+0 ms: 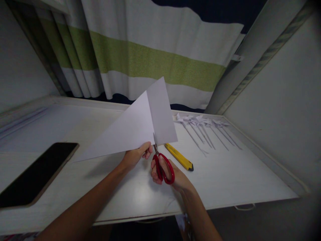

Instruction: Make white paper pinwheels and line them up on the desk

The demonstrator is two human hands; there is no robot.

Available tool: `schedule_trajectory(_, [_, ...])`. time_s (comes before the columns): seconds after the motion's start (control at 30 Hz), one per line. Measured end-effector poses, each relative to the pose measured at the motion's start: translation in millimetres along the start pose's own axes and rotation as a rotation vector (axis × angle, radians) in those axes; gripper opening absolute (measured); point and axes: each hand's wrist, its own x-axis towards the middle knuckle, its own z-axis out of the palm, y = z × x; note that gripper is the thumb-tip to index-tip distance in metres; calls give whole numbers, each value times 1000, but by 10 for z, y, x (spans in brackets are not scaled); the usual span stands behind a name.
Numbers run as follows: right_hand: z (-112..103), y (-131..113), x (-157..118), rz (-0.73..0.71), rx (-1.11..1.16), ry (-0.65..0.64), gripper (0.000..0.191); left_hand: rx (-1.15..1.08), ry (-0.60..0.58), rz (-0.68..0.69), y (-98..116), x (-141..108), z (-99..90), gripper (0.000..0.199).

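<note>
A folded sheet of white paper (130,124), with a rectangular strip beside its triangular part, is held up above the table. My left hand (137,155) pinches its lower edge between thumb and fingers. Scissors (171,170) with red handles are in my right hand (173,174), thumb and fingers through the loops. Their blades meet the paper's lower edge near the crease between triangle and strip, where a short slit shows. Just right of the scissors lies a yellow box cutter (179,156).
A dark-screened phone (37,174) lies at the left of the white table (140,197). Several folded paper pieces on thin stems (200,129) lie at the back right. More white paper (42,125) is at the back left. A striped curtain (150,60) hangs behind.
</note>
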Motion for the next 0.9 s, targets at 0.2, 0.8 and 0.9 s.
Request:
schedule_trajectory(0.2, [63, -27, -14, -18, 28, 31, 45, -97, -21, -28, -69, 7, 1, 32])
schedule_trajectory(0.8, [362, 58, -524, 141, 116, 45, 45, -300, 55, -309, -42, -640, 247, 33])
schedule_trajectory(0.9, [491, 118, -770, 186, 142, 24, 46, -410, 84, -392, -13, -938, 361, 34])
